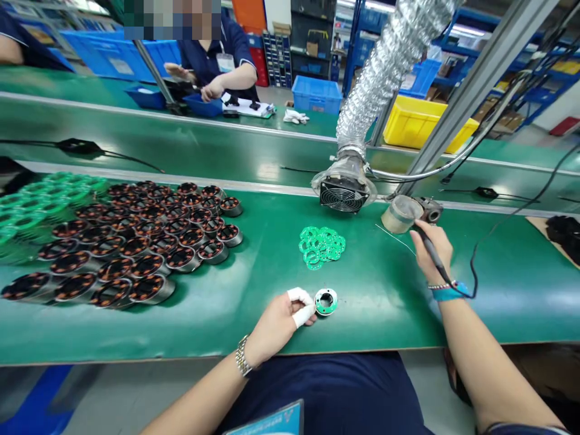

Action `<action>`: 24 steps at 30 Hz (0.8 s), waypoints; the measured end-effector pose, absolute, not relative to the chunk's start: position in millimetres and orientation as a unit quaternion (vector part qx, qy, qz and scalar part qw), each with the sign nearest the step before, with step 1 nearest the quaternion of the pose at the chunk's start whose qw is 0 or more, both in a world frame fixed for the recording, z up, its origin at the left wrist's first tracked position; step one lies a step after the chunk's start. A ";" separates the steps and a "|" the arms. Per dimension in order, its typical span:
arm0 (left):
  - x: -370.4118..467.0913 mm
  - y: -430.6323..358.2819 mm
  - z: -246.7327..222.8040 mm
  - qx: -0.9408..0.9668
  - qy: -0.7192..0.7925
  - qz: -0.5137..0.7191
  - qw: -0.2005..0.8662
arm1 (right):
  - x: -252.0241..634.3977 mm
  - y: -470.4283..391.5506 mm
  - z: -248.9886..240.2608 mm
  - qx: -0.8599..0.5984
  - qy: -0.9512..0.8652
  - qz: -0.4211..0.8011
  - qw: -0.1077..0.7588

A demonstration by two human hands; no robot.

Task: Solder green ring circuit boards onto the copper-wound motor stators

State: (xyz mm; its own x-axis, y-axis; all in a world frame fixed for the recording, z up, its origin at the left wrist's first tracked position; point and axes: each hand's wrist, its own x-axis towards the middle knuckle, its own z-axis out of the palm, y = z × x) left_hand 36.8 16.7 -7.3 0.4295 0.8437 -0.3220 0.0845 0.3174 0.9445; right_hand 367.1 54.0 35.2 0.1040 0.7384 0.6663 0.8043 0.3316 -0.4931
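My left hand (276,323), with white covers on two fingers, pinches the near side of a small round motor stator (333,308) topped by a green ring circuit board. My right hand (435,249) grips the dark handle of a soldering iron (428,244), whose cord runs back over the wrist. The iron points toward a round tan cup (401,216) beside a metal holder (432,208); its tip is hidden there. A thin solder wire (395,237) lies in front of the cup. Past the stator lies a pile of green ring boards (321,244).
Many copper-wound stators (149,232) stand in rows at left, beside stacked green ring boards (40,202). A fan (343,196) on a foil duct (376,78) hangs over the table. A metal post (480,90) slants at right. Across the bench a person (222,60) works.
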 end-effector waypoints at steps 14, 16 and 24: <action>36.5 16.8 -8.9 0.484 0.426 0.318 0.696 | 223.4 -12.7 -3.1 -0.477 -0.760 0.232 0.376; 35.5 17.7 -9.7 0.482 0.420 0.320 0.699 | 223.9 -11.8 -8.0 -0.485 -0.752 0.234 0.379; 21.2 28.2 -13.3 0.519 0.428 0.318 0.669 | 211.4 0.5 -18.6 -0.446 -0.765 0.219 0.409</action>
